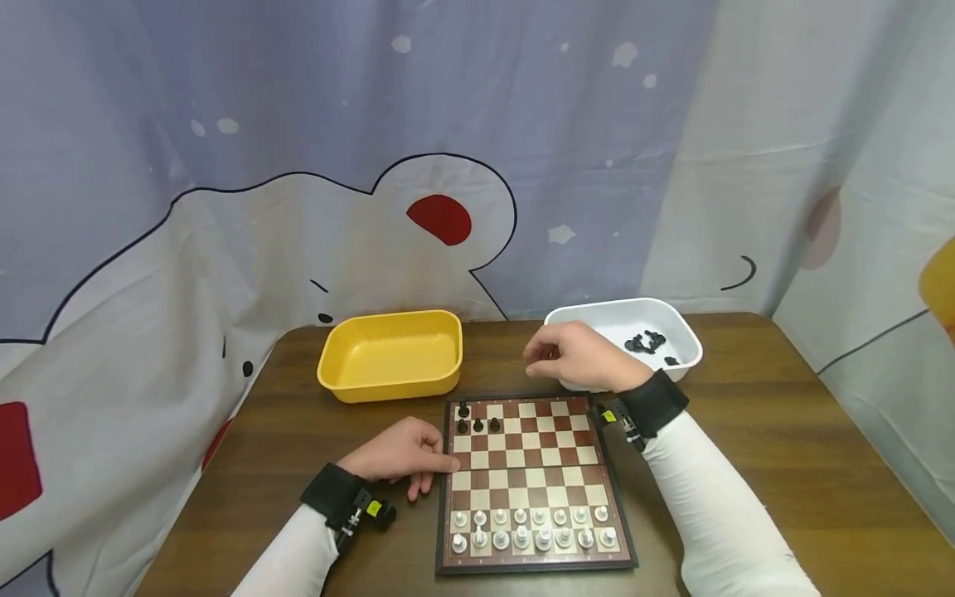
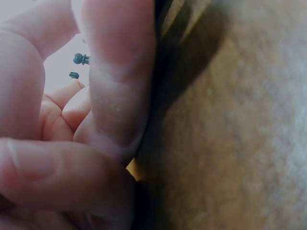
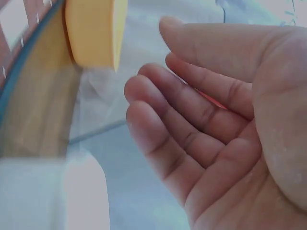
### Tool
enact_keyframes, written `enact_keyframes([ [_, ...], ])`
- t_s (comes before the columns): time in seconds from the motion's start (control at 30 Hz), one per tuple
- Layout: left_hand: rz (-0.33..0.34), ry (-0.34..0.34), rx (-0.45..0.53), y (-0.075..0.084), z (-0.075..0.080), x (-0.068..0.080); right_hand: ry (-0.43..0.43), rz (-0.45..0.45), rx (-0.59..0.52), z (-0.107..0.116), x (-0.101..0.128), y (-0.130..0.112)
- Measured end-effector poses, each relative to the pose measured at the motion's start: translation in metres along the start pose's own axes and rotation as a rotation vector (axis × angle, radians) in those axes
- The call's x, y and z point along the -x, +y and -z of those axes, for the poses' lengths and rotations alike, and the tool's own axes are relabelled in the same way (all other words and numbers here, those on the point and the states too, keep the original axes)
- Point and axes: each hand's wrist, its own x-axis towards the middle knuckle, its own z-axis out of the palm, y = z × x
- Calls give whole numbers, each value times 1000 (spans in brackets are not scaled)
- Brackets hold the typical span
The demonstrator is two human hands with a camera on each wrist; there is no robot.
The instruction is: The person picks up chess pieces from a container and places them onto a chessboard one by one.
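A chessboard [image 1: 537,567] lies on the table, its white pieces [image 1: 521,539] lined up in two rows on the near side. Several black pieces [image 1: 478,425] stand at its far left corner. My left hand [image 1: 399,454] rests at the board's left edge, one fingertip over the border and the fingers loosely bent, holding nothing. Beyond the board's far right corner, my right hand [image 1: 582,355] hovers in front of a white tray [image 1: 589,313], overlapping its left part. The right wrist view shows its fingers [image 3: 165,132] relaxed and the palm bare. More black pieces [image 1: 645,342] lie in the tray.
A yellow tray [image 1: 391,390] with nothing in it stands at the back left, beyond the left hand. The wooden table [image 1: 753,431] extends to both sides of the board. A printed curtain [image 1: 313,240] hangs right behind the table's back edge.
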Motion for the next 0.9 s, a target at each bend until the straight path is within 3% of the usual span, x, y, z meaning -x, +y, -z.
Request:
enact_keyframes([
  [0.17,-2,7,3,-2,1,1,89,-91,7,15,4,17],
  [0.37,-3,-3,11,-4,-1,1,120,-222,125,21,10,44],
  [0.5,-6,3,5,-2,-1,1,66,-289,182,24,13,55],
  [0.9,5,6,6,-4,-1,0,-160,-387,200,20,19,75],
])
